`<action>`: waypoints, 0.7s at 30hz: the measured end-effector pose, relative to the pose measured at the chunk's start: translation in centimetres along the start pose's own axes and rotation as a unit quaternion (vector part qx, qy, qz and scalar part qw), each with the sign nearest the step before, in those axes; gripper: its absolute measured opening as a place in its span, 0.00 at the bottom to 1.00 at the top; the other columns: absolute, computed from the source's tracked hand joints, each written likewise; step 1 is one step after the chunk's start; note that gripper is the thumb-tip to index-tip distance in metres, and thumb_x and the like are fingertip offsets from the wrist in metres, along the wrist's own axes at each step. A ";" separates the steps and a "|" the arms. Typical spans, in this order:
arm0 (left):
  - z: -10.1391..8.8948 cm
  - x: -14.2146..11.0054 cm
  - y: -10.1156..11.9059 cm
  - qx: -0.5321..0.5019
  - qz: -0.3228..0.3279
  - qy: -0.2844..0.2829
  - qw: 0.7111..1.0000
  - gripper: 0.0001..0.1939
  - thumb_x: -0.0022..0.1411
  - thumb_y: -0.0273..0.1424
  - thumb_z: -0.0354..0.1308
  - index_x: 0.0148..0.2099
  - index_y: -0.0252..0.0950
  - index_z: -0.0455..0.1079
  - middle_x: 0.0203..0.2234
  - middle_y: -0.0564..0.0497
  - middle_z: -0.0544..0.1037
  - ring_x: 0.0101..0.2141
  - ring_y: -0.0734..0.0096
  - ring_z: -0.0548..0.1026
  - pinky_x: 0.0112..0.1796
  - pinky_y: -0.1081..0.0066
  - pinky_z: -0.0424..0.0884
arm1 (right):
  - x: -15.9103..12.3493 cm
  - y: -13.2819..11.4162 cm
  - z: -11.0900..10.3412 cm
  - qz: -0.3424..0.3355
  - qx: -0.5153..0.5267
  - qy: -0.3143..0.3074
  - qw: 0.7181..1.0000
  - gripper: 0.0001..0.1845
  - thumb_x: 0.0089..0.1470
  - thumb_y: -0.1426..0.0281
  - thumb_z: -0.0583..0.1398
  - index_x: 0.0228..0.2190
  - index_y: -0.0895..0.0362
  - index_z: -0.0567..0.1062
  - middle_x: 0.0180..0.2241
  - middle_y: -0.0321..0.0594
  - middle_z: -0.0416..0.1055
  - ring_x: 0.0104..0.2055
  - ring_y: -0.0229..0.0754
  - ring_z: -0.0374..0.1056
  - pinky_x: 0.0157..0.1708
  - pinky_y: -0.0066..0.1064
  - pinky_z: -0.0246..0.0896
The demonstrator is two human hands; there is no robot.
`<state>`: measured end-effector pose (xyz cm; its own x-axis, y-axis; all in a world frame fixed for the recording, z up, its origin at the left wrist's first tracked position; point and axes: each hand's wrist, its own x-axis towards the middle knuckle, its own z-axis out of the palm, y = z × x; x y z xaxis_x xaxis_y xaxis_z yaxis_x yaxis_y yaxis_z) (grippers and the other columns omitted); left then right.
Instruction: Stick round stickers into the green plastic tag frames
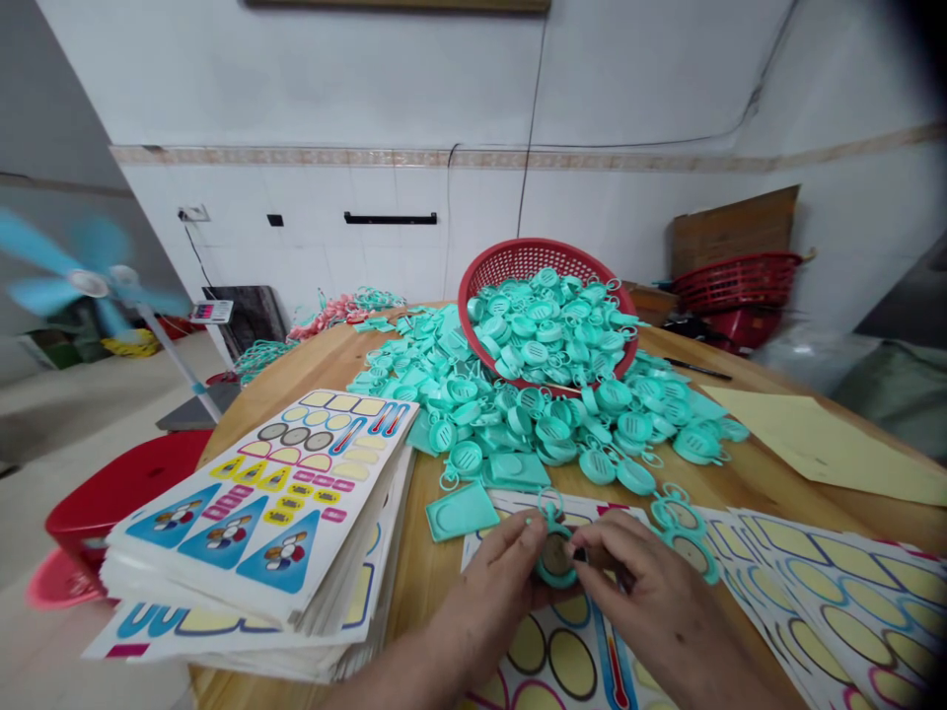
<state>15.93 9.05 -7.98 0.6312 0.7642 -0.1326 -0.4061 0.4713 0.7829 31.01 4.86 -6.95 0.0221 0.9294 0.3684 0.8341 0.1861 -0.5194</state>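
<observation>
My left hand [497, 582] is closed on a round turquoise plastic case [547, 582] with a ring loop at its top. A grey-brown round sticker [556, 555] sits inside the case's rim. The fingers of my right hand [628, 572] are pinched at the sticker's right edge, where a small dark bit shows that I cannot make out. Two similar cases with stickers inside, one a stickered case [693, 558], lie just right of my right hand. Beneath both hands is a printed sticker sheet [544, 656], with bare yellowish ovals and a thermometer picture.
A red basket [473, 258] tips forward among a heap of turquoise cases [463, 390]. A thick stack of sticker sheets [281, 473] is at left, more sheets [836, 602] at right. Beyond lie yellow paper [829, 444] and a pen [699, 369]. A blue fan [89, 281] stands left.
</observation>
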 end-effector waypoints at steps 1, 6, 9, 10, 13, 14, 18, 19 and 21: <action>0.1 0.0 0.1 0.020 -0.001 -0.001 1.000 0.15 0.58 0.40 0.58 0.44 0.35 0.69 0.40 0.47 0.76 0.44 0.63 0.73 0.44 0.65 0.69 | -0.1 0.0 0.1 -0.008 -0.020 0.006 1.000 0.08 0.49 0.72 0.52 0.26 0.53 0.71 0.27 0.37 0.68 0.29 0.43 0.68 0.28 0.33 0.62; 0.6 0.0 0.6 0.069 0.000 0.030 0.997 0.21 0.51 0.41 0.64 0.45 0.37 0.69 0.40 0.49 0.77 0.43 0.64 0.74 0.43 0.68 0.69 | -0.5 0.0 0.8 -0.033 -0.076 0.033 0.996 0.09 0.51 0.74 0.50 0.26 0.53 0.68 0.29 0.39 0.68 0.29 0.45 0.68 0.29 0.37 0.63; 0.5 -0.1 0.6 0.081 0.009 0.019 0.996 0.21 0.52 0.41 0.63 0.46 0.38 0.68 0.42 0.48 0.77 0.43 0.64 0.74 0.44 0.67 0.69 | -0.4 0.1 0.7 0.000 -0.066 0.056 0.996 0.05 0.50 0.71 0.52 0.31 0.52 0.67 0.31 0.39 0.69 0.30 0.46 0.69 0.26 0.34 0.62; 0.4 -0.1 0.5 0.087 0.015 0.008 0.996 0.21 0.53 0.41 0.63 0.47 0.38 0.68 0.43 0.47 0.76 0.44 0.63 0.73 0.45 0.66 0.69 | -0.3 0.1 0.6 0.025 -0.052 0.064 0.996 0.07 0.49 0.69 0.54 0.34 0.53 0.67 0.33 0.40 0.69 0.31 0.46 0.69 0.25 0.33 0.61; -0.2 -0.1 0.4 0.096 0.028 -0.032 0.995 0.20 0.56 0.39 0.61 0.50 0.38 0.67 0.46 0.46 0.74 0.46 0.62 0.72 0.47 0.64 0.68 | 0.2 0.1 0.1 0.087 0.035 0.040 0.995 0.13 0.50 0.65 0.56 0.38 0.54 0.68 0.35 0.42 0.69 0.32 0.45 0.68 0.26 0.32 0.62; -0.4 0.0 0.3 0.093 0.030 -0.040 0.994 0.22 0.56 0.39 0.61 0.52 0.39 0.66 0.47 0.46 0.74 0.46 0.62 0.72 0.47 0.63 0.68 | 0.4 0.0 0.0 0.088 0.073 0.013 0.993 0.12 0.51 0.64 0.55 0.38 0.55 0.69 0.35 0.42 0.68 0.33 0.44 0.68 0.28 0.33 0.63; -0.8 0.2 0.4 0.093 0.043 -0.043 0.994 0.26 0.54 0.38 0.63 0.55 0.43 0.62 0.49 0.47 0.71 0.46 0.63 0.72 0.42 0.65 0.71 | 0.5 -0.7 -0.3 0.063 0.161 -0.051 0.984 0.14 0.55 0.64 0.53 0.39 0.56 0.74 0.37 0.43 0.68 0.39 0.44 0.67 0.37 0.34 0.63; -0.8 0.3 0.5 0.097 0.043 -0.041 0.993 0.26 0.54 0.38 0.63 0.54 0.43 0.62 0.49 0.48 0.70 0.45 0.63 0.72 0.40 0.66 0.71 | 0.4 -0.9 -0.3 0.062 0.171 -0.053 0.982 0.14 0.55 0.65 0.53 0.40 0.56 0.74 0.37 0.44 0.67 0.39 0.44 0.67 0.37 0.34 0.63; -0.6 0.3 0.7 0.106 0.051 -0.041 0.992 0.27 0.51 0.38 0.65 0.53 0.42 0.63 0.46 0.48 0.71 0.42 0.65 0.72 0.37 0.68 0.72 | 0.2 -1.2 -0.4 0.057 0.184 -0.060 0.979 0.13 0.55 0.65 0.53 0.37 0.56 0.74 0.36 0.43 0.67 0.37 0.43 0.66 0.35 0.32 0.63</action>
<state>15.46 9.90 -7.85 0.6496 0.7603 -0.0037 -0.3281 0.2847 0.9007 30.22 4.71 -5.90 0.0194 0.9774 0.2107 0.5736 0.1617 -0.8030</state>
